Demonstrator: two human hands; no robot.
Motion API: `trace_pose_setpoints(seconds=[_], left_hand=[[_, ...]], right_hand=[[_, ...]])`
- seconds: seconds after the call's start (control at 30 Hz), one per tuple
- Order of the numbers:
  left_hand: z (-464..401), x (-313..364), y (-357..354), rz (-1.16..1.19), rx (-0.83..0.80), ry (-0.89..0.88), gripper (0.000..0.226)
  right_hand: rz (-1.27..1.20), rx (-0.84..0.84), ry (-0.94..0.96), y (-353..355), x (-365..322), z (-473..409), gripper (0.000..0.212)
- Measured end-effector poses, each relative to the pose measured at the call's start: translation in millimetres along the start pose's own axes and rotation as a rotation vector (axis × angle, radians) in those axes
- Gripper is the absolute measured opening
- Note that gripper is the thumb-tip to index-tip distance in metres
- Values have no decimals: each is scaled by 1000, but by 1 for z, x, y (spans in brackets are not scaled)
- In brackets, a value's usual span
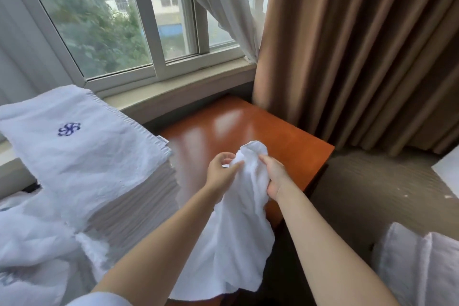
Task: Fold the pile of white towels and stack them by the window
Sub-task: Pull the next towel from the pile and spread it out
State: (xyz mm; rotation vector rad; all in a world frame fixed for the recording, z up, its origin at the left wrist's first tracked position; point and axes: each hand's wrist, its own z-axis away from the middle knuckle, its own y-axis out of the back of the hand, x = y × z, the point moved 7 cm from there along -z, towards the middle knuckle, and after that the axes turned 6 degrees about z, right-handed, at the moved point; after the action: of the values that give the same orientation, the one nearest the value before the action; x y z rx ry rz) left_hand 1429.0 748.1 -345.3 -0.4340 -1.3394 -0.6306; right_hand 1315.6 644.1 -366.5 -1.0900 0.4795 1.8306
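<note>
A soft, crumpled white terry-cloth towel (244, 211) hangs matt and nubbly above a glossy, reddish-brown lacquered wooden worktop (248, 129) that mirrors the window light. Beside it, a tall stack of folded white cotton towels (82, 156) shows a fuzzy weave, ribbed hems and a blue embroidered emblem (69, 128). Heavy brown fabric curtains (360, 45) fall in smooth folds; grey-brown carpet (372, 194) looks coarse and dull.
</note>
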Motion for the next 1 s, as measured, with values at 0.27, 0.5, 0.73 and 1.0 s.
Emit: trace_pose_setpoints(seconds=[0.27,0.5,0.73,1.0], left_hand=[[-83,12,-52,60,119,6,23],[-126,21,-90,79,288,98,16],[-163,31,-76,14,482,75,16],[-199,-3,-104,-240,8,428,51]], right_hand=[[103,-81,50,20,-65,-91,35],[282,-270,88,29,-120,-165,16],[324,-289,120,5,-146,-222,38],[318,-440,38,-15,-170,-261,28]])
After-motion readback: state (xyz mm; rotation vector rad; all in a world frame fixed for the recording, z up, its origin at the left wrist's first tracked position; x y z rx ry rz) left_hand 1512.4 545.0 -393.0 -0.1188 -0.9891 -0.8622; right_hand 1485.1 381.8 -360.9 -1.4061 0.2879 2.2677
